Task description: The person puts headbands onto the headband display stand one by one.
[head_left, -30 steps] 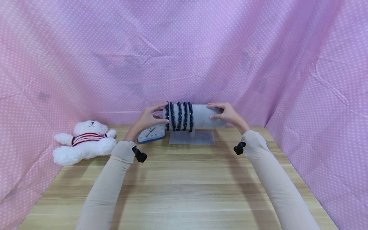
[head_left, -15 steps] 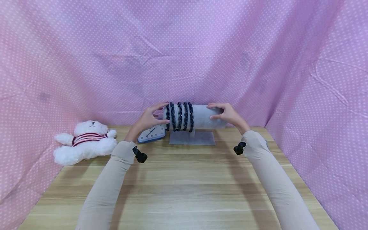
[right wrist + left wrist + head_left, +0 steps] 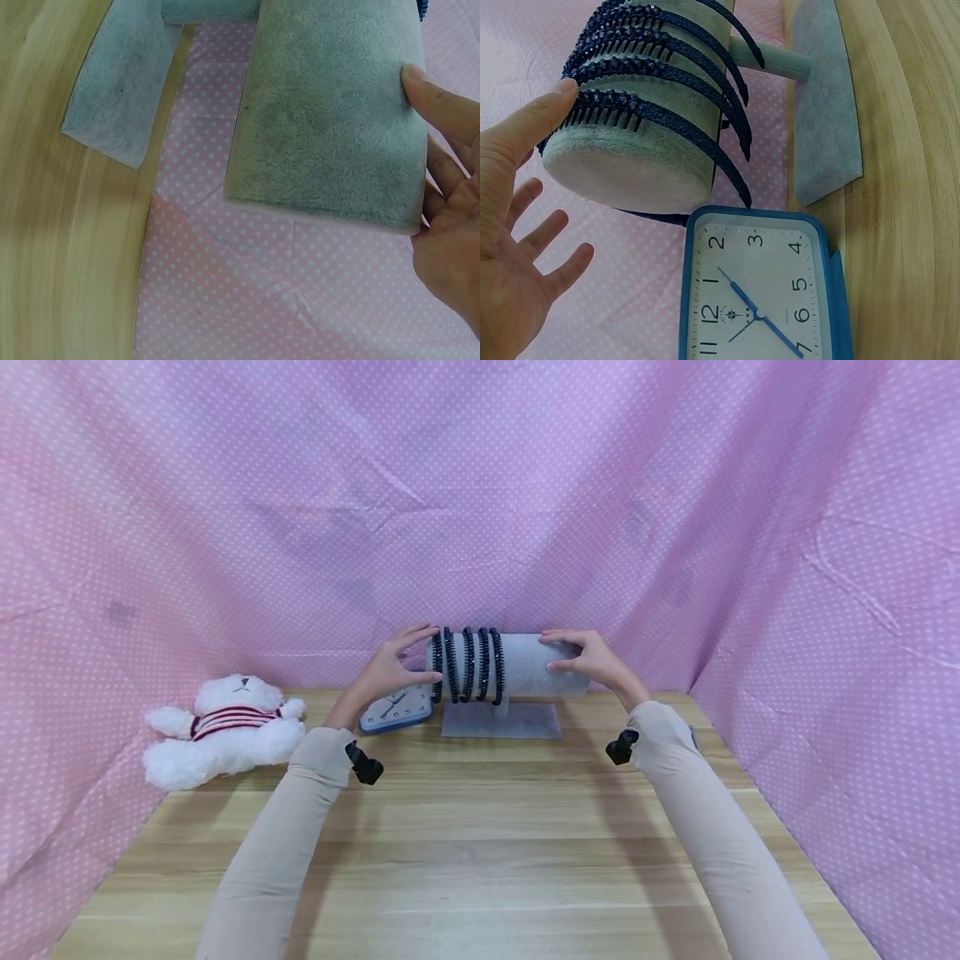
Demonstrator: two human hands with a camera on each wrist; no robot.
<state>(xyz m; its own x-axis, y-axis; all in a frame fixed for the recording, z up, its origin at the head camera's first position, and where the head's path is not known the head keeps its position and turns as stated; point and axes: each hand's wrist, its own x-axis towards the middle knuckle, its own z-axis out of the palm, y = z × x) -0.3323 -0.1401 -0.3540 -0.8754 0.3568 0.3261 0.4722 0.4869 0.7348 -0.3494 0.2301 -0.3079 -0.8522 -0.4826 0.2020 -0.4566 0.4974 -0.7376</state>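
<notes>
A grey plush roll (image 3: pixel 536 664) lies level on a T-shaped stand with a flat base (image 3: pixel 501 720). Several dark toothed headbands (image 3: pixel 468 664) sit over its left half. My left hand (image 3: pixel 386 672) is at the roll's left end, holding the outermost headband (image 3: pixel 694 139) with the thumb in front and a finger on top. In the left wrist view its other fingers spread loosely beside the roll. At the bare right end, my right hand (image 3: pixel 596 656) grips the roll, thumb on the near side; in the right wrist view some fingers (image 3: pixel 442 169) pass behind it, partly hidden.
A blue-framed clock (image 3: pixel 397 708) leans just under the left hand, close to the stand. Farther left lies a white plush bear (image 3: pixel 240 727) in a striped top. Pink dotted cloth (image 3: pixel 480 485) hangs behind the wooden table (image 3: pixel 480 843).
Both hands keep their places on the roll and the headbands stay put. A left finger that showed between thumb and forefinger has moved out of sight.
</notes>
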